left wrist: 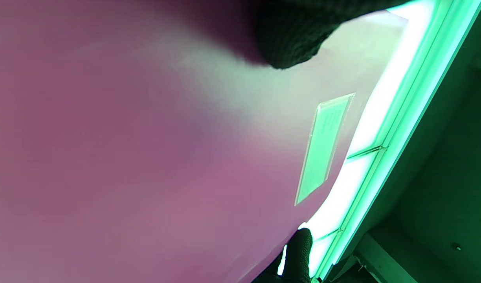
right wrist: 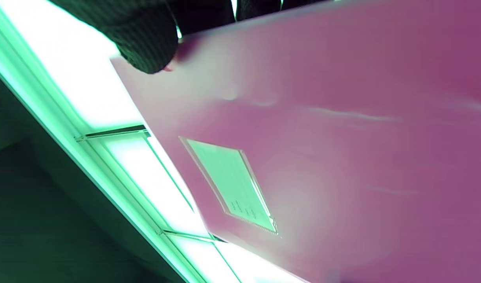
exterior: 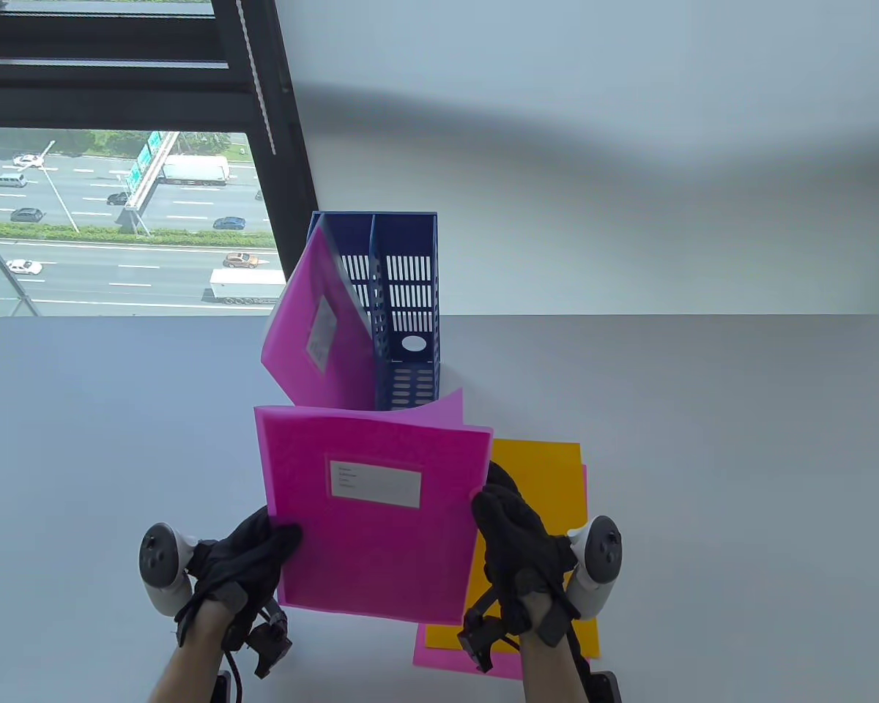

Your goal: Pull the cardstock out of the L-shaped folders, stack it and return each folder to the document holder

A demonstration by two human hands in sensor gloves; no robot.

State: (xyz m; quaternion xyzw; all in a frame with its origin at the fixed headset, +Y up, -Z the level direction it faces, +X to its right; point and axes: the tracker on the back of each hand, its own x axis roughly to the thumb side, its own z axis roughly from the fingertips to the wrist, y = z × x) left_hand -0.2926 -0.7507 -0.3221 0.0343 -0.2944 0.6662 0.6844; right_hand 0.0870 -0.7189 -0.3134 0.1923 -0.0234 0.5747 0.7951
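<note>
A magenta L-shaped folder (exterior: pixel 373 512) with a white label is held up above the table between both hands. My left hand (exterior: pixel 253 560) grips its lower left edge; my right hand (exterior: pixel 509 523) grips its right edge. The folder fills the left wrist view (left wrist: pixel 146 157) and the right wrist view (right wrist: pixel 342 157). A second magenta folder (exterior: pixel 319 329) leans in the blue document holder (exterior: pixel 406 307) at the table's back. Orange cardstock (exterior: pixel 549 483) lies on pink cardstock (exterior: pixel 447 655) under my right hand.
The grey table (exterior: pixel 703 476) runs wide to left and right. A window (exterior: pixel 117 220) with a dark frame stands behind the holder on the left, a white wall on the right.
</note>
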